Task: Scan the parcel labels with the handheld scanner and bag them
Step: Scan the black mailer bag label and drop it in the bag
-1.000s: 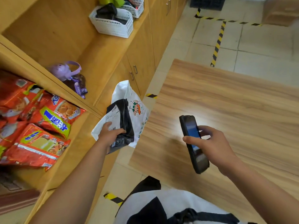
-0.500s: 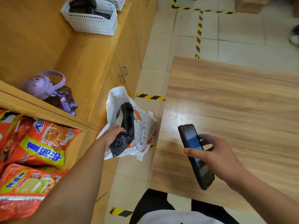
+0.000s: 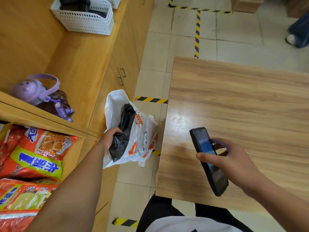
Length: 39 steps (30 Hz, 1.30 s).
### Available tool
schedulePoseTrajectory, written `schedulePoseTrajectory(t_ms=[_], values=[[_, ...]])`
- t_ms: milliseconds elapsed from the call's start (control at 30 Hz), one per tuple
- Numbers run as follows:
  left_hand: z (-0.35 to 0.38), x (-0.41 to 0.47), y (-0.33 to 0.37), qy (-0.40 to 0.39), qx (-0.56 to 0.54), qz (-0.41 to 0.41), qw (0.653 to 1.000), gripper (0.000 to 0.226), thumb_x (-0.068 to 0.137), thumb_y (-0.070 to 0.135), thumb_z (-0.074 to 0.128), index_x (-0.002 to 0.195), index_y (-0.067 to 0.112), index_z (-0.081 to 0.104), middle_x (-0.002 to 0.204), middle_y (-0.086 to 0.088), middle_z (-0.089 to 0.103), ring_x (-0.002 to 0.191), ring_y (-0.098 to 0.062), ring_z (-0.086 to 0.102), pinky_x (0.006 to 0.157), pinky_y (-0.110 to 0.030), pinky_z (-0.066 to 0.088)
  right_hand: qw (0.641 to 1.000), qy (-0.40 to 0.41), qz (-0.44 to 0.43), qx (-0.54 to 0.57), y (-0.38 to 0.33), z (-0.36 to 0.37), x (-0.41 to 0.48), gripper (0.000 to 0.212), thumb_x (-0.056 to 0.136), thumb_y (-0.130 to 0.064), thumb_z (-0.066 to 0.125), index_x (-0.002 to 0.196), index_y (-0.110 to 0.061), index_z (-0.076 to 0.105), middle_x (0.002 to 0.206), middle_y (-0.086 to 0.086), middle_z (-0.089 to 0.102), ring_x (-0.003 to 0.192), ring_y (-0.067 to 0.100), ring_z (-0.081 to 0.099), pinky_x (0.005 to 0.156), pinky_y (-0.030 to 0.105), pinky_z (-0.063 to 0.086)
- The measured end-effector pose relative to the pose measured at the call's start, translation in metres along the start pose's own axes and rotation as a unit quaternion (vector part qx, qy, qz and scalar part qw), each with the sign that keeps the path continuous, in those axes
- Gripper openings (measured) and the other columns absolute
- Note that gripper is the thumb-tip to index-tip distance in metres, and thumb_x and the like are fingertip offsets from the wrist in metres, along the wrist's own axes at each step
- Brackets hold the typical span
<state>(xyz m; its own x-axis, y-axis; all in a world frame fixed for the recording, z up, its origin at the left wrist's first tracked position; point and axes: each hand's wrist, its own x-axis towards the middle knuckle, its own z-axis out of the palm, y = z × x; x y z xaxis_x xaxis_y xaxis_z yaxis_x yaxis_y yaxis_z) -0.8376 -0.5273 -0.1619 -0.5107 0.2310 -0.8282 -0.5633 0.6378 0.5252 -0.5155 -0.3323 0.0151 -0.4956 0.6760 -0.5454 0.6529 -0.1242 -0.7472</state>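
My left hand [image 3: 109,139] grips a black plastic parcel [image 3: 122,131], which sits partly inside the mouth of a white printed carrier bag [image 3: 142,139] hanging over the floor between the cabinet and the table. The parcel's label is out of sight. My right hand [image 3: 232,161] holds a black handheld scanner [image 3: 208,160] with its screen lit, low over the near left part of the wooden table [image 3: 242,101].
A wooden cabinet [image 3: 87,67] on the left carries white baskets [image 3: 85,15], a purple bottle [image 3: 33,89] and red snack packets [image 3: 33,158]. Yellow-black tape [image 3: 197,32] marks the tiled floor. Another person's leg and shoe [image 3: 296,34] show at the far right.
My left hand has pushed the black parcel down into the white bag, and its white label has gone out of sight. The scanner has stayed over the table.
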Motion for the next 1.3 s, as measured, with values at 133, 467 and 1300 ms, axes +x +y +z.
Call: schedulePoseTrajectory(t_ms=[133,467,1300], values=[[-0.007,0.001,0.005,0.047,-0.031,0.058,0.997,0.03,0.075,0.037,0.065,0.096,0.016,0.071,0.098,-0.016,0.072,0.083,-0.033,0.068,0.072,-0.037,0.051,1.0,0.0,0.003,-0.004,0.003,-0.002,-0.002,0.049,0.067,-0.032,0.092,0.103,-0.04,0.06,0.097,-0.01,0.067,0.063,0.003,0.07,0.041,0.011,0.045],[0.007,-0.015,0.007,0.183,-0.01,0.077,0.98,0.045,0.09,0.013,0.056,0.134,0.018,0.058,0.13,-0.003,0.058,0.096,-0.022,0.057,0.076,-0.026,0.043,1.0,0.007,-0.002,0.018,0.009,-0.006,-0.011,0.062,0.065,-0.033,0.091,0.117,-0.033,0.058,0.1,-0.01,0.066,0.06,0.004,0.071,0.04,0.013,0.046],[0.416,-0.259,0.033,-0.281,0.168,0.266,0.907,0.022,0.091,0.008,0.061,0.102,0.024,0.071,0.086,0.0,0.065,0.081,-0.016,0.059,0.076,-0.029,0.048,0.881,0.333,0.059,0.331,0.153,-0.234,-0.135,0.032,0.072,-0.031,0.088,0.098,-0.026,0.07,0.082,-0.001,0.071,0.053,0.001,0.068,0.038,0.011,0.045]])
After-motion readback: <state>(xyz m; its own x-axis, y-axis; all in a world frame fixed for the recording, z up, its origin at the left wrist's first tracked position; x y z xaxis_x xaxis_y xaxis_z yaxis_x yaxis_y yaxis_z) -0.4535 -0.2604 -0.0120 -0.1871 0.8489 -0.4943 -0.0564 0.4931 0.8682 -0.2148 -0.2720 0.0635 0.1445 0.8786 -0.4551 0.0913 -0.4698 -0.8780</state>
